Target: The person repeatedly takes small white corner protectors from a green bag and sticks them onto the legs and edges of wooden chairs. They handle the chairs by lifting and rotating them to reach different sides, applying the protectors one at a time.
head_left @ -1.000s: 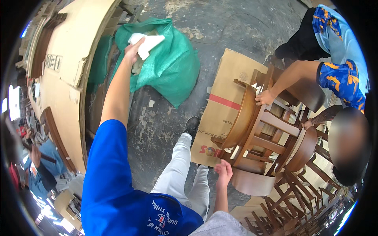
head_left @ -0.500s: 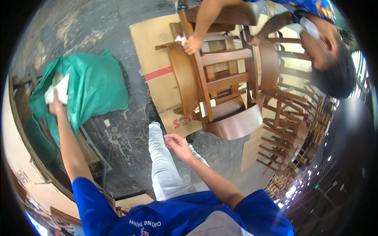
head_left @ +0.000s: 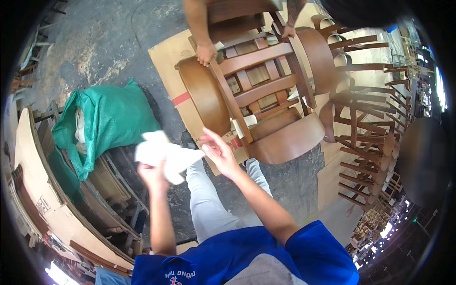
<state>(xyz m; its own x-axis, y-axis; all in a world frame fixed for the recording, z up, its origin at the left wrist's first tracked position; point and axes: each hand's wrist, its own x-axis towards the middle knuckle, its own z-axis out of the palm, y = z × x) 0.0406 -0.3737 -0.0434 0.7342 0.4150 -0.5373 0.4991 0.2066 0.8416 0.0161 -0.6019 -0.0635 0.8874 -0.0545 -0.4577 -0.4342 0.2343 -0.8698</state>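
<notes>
Two hands: both raised at frame centre.
Left hand: gripping white cloth.
Right hand: fingers spread, touching cloth's 3 o'clock edge.
Green sack: at 9 o'clock, mouth agape, white material inside.
Wooden chair: at 1 o'clock, on cardboard; another person's hand holds it.

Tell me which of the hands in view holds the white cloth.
The person's own left hand grips the white cloth; their right hand is open, and the co-worker's hand grips the chair.
</notes>
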